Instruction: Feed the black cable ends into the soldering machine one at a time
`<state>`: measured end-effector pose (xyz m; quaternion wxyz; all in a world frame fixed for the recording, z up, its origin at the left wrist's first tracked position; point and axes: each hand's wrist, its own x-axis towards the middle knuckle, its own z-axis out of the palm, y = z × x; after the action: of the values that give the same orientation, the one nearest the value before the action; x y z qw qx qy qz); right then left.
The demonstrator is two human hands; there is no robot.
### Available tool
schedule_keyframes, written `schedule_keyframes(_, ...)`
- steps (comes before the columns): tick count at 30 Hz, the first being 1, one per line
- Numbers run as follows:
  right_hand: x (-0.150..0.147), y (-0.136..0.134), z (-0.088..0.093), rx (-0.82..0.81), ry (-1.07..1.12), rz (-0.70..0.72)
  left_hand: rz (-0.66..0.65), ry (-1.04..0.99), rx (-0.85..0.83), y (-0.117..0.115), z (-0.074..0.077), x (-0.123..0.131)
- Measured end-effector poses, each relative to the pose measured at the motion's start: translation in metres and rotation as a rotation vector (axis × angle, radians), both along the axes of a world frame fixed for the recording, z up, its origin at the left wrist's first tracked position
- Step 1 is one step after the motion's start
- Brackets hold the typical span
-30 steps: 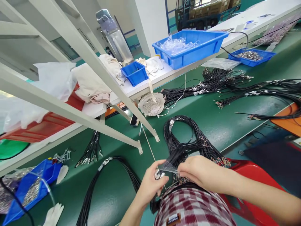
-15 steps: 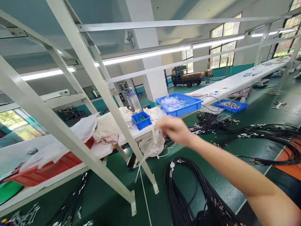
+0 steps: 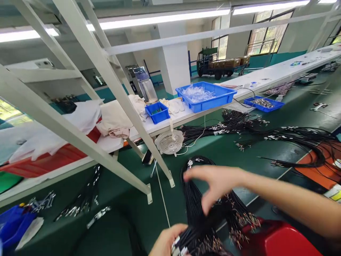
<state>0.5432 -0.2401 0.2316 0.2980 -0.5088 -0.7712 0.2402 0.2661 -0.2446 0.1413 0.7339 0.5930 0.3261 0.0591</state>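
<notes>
Hovering over the black cables with thumb and fingers spread, the right hand (image 3: 222,182) shows nothing between its fingertips; whether the thumb brushes the strands beneath cannot be told. The left hand (image 3: 167,240), cut by the bottom edge, has its grip closed around a cable bundle (image 3: 189,235) near its pale, metallic-looking ends, low in front of the person. The change lies on the right: a second ago both hands met at the cables, with thin clear plastic stretched between them; half a second ago the right arm reached out in front of the fan (image 3: 169,143) with something clear and blurred in its fingers; now the arm is drawn back over the cables and the plastic is gone from the hand. Where it ended up cannot be made out. This seems to leave the right hand unburdened beside the bundle, while the left alone keeps it in check. A looped bundle (image 3: 193,201) lies on the green worktop (image 3: 225,151) just beyond the hands, partly hidden by the right one, its copper-coloured tips (image 3: 249,217) fanning out near a red stool (image 3: 289,241). Further off, a blue tray (image 3: 210,105) of clear plastic pieces rests on the white shelf (image 3: 271,77).
</notes>
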Motion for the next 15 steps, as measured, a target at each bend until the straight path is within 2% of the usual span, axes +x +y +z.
schedule_keyframes(1,-0.016,-0.018,-0.020,-0.136,0.014,0.182,0.012,-0.059,-0.025,0.003,0.012,0.000)
schedule_keyframes(2,-0.027,-0.034,-0.034,-0.265,0.035,0.225,0.003,-0.094,-0.053,0.007,0.023,0.001)
schedule_keyframes(4,-0.034,-0.053,-0.041,-0.375,0.115,0.046,-0.065,-0.172,-0.124,0.020,0.038,0.001)
schedule_keyframes(6,-0.023,-0.054,-0.026,-0.367,0.266,-0.084,-0.190,-0.328,-0.176,0.032,0.033,-0.002)
schedule_keyframes(7,-0.012,-0.048,-0.015,-0.356,0.339,-0.133,-0.248,-0.378,-0.170,0.036,0.022,-0.002)
schedule_keyframes(9,0.016,-0.025,0.002,-0.346,0.381,-0.250,-0.230,-0.307,-0.156,0.039,-0.014,0.000)
schedule_keyframes(11,0.048,0.007,0.002,-0.359,0.359,-0.362,-0.138,-0.152,-0.087,0.035,-0.057,0.011)
schedule_keyframes(13,0.078,0.043,-0.025,-0.356,0.306,-0.429,0.019,-0.042,0.001,0.029,-0.096,0.028)
schedule_keyframes(15,0.099,0.075,-0.073,-0.333,0.151,-0.515,0.182,0.009,0.045,0.031,-0.128,0.043)
